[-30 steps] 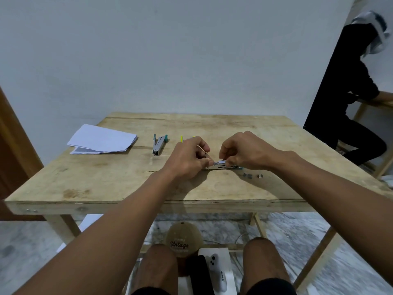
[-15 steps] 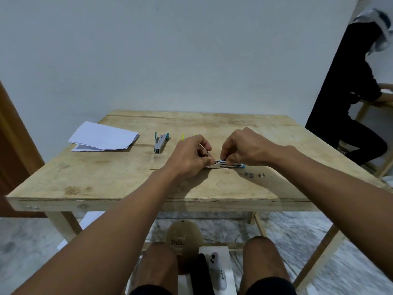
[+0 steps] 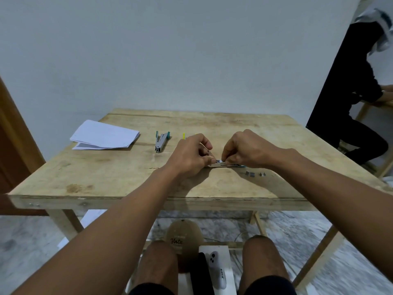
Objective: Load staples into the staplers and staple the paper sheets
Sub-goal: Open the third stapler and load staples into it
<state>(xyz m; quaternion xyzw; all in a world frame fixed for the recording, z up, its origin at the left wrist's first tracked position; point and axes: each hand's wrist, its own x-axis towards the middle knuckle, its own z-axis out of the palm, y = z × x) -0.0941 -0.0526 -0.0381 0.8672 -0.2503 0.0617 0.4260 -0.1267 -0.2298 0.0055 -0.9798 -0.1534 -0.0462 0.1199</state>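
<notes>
The left hand [image 3: 189,155] is mid-table. Well to its left, on the rough plywood table [image 3: 102,182], lie loose white paper sheets [image 3: 104,138] and a grey stapler [image 3: 161,142] with teal ends. Its curled fingers pinch the left end of the open stapler [image 3: 225,165], a flat metal strip. The right hand [image 3: 244,150] pinches its middle from above. Small grey staples [image 3: 251,173] lie just right. Under the table, a tan cap [image 3: 182,236] reads "Vinta".

Surface [image 3: 106,179]: pale, stained wooden top with a seam across its far part.
Far left: loose stack of white paper sheets [image 3: 104,138].
Right of the stack: teal-and-grey stapler [image 3: 161,141], then a small yellow object [image 3: 184,136].
Centre: opened stapler [image 3: 228,165], lying flat.
Just right of it: a few clumps of staples [image 3: 249,173].
</notes>
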